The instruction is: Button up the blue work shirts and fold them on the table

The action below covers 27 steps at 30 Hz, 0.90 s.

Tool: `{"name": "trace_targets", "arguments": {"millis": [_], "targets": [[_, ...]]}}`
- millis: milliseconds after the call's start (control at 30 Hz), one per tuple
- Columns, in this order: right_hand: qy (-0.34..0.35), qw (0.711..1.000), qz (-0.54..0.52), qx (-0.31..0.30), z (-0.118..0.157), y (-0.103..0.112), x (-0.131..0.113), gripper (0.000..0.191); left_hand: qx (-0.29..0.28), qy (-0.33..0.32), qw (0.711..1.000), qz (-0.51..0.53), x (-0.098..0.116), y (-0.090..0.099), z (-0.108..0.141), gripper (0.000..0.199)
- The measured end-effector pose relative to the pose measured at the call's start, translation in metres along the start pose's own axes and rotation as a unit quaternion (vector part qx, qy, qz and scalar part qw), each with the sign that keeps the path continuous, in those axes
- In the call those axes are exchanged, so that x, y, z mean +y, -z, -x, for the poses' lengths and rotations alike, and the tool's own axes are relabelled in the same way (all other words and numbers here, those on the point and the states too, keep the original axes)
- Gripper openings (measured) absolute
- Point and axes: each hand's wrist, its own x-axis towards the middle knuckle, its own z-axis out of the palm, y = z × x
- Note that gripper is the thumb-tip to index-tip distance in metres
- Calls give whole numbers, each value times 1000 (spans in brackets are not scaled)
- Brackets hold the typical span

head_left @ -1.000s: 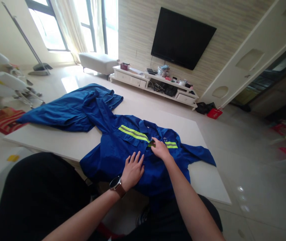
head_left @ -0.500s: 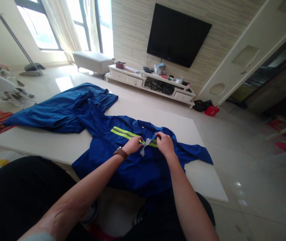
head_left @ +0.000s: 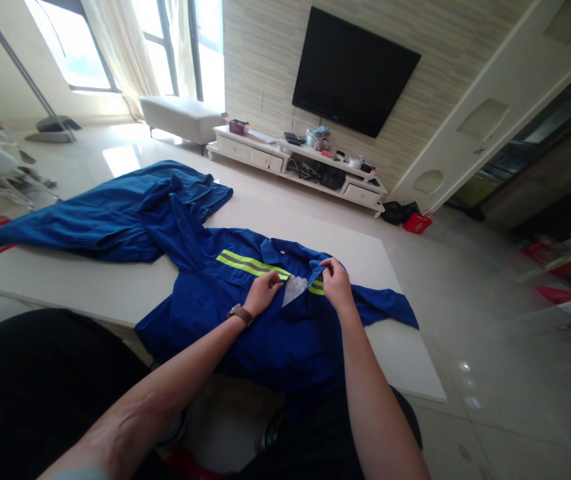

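A blue work jacket (head_left: 205,300) with a yellow-green and grey reflective stripe (head_left: 243,263) lies spread on a white table (head_left: 403,360). At its front, my left hand (head_left: 264,293) pinches one edge of the opening, fingers closed. My right hand (head_left: 336,285) grips the opposite edge and holds it folded back, raised a little. Between the two hands a whitish-grey patterned patch (head_left: 294,289) shows inside the gap. Beyond the collar side to the left, a second blue garment (head_left: 100,217) lies crumpled, partly hanging past the table's edge.
My knees frame the near side of the table. Past it stand a low white TV cabinet (head_left: 245,152) with small items on top, a grey bench (head_left: 183,120) and a wall-mounted television (head_left: 355,70). A red bag (head_left: 417,223) sits on the floor.
My right hand has moved right and slightly up, pulling the jacket's edge aside. The gap between my hands is wider, and more of the whitish-grey patch shows.
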Motion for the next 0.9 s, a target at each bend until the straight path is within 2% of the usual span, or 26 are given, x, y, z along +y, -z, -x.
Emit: {"name": "trace_targets", "arguments": {"millis": [67,233,333,400,533,600,700,833,900], "targets": [[-6,999,-18,-37,3,-6,2,29,-16,-29,999,10,-3,-3,6,11],[2,974,-83,-213,14,-22,7,68,-18,-51,998,21,-6,-4,11,8],[4,964,-56,-259,20,-30,10,79,-18,-48,998,30,-7,-3,11,11],[8,962,-34,-271,23,-35,11,76,-16,-50,998,34,-7,-4,11,13],[42,957,18,-286,27,-40,11,50,-9,-51,998,40,-7,-5,11,14],[65,953,40,-292,28,-41,9,44,-7,-50,998,41,-7,-5,11,15],[77,953,46,-290,29,-42,6,53,-8,-52,998,42,-7,-5,11,15],[37,966,89,-240,25,-43,5,71,-9,-48,998,42,-8,-5,11,12],[32,973,78,-217,23,-44,4,76,-10,-45,998,42,-8,-5,12,9]]}}
